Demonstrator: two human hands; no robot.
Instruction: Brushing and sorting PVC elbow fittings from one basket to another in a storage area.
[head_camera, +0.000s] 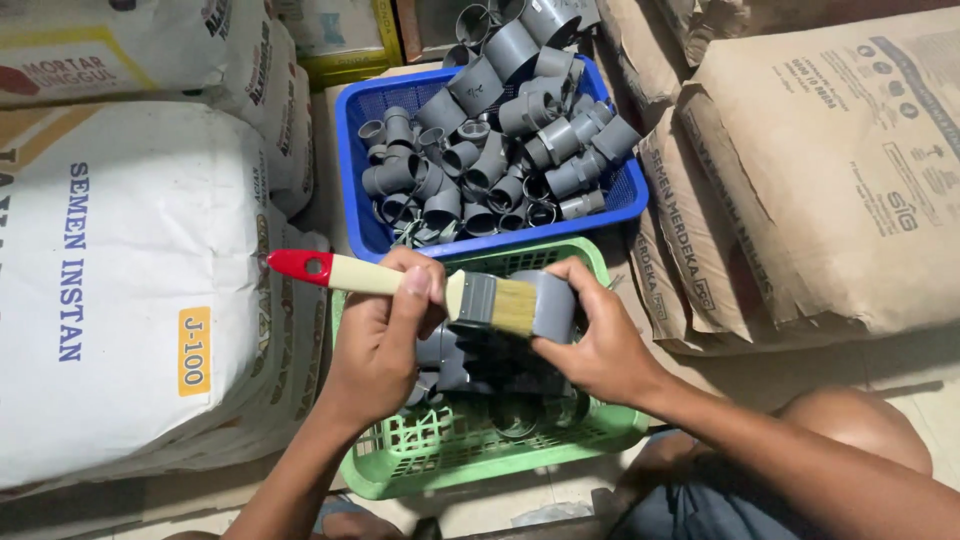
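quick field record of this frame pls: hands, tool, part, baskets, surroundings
left hand: grips paintbrush by its handle
paintbrush: red-tipped pale handle, metal ferrule, bristles laid on the fitting
right hand: holds grey pipe fitting above the green basket
green basket: a few grey fittings inside
blue basket: heaped with grey pipe fittings, behind the green one
white sacks: stacked at image left
brown paper sacks: stacked at image right

Single head-worn view looked steeply down, close over the green basket (470, 455), blue basket (362, 150) beyond.
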